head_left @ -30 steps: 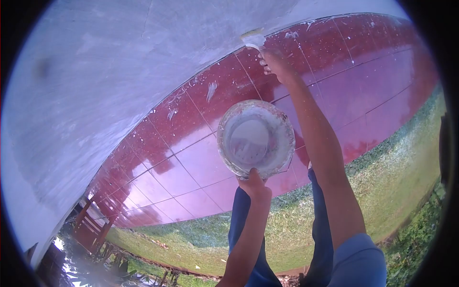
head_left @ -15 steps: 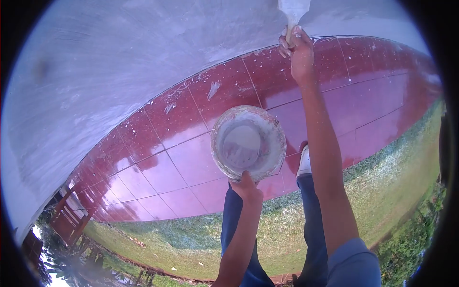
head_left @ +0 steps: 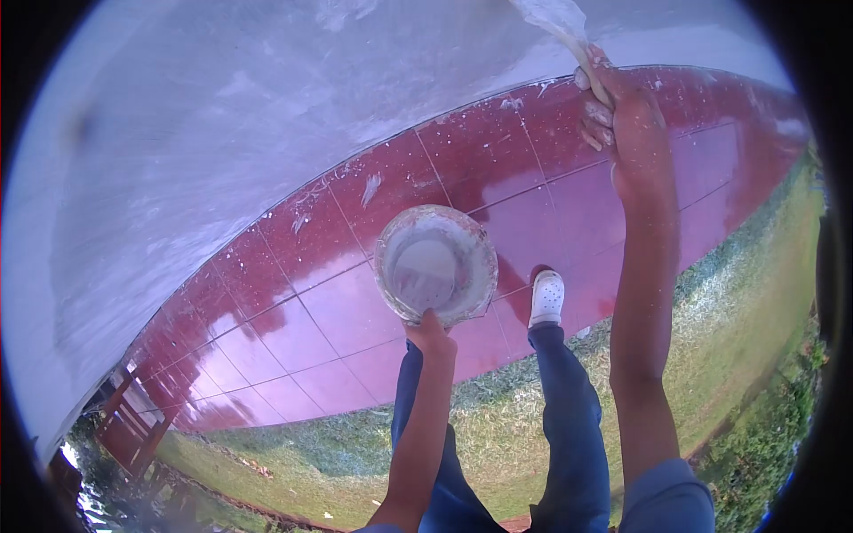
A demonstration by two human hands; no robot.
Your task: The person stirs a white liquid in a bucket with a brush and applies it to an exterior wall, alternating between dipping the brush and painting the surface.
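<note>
Your right hand (head_left: 635,115) has shifted rightward, grip closed on the brush (head_left: 560,19); your left hand (head_left: 431,338) clamps the bucket (head_left: 480,266) rim. This one-sided hold could tip it, causing spillage.

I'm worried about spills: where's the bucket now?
Mid-frame in the head view, the bucket is over the red tiles, rim in the left hand.

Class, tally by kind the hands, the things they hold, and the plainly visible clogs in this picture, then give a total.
Hands: 2 (left hand, right hand)
Buckets: 1 (the round bucket)
Brushes: 1 (the pale brush)
Clogs: 1 (the white clog)
Total: 5
</note>
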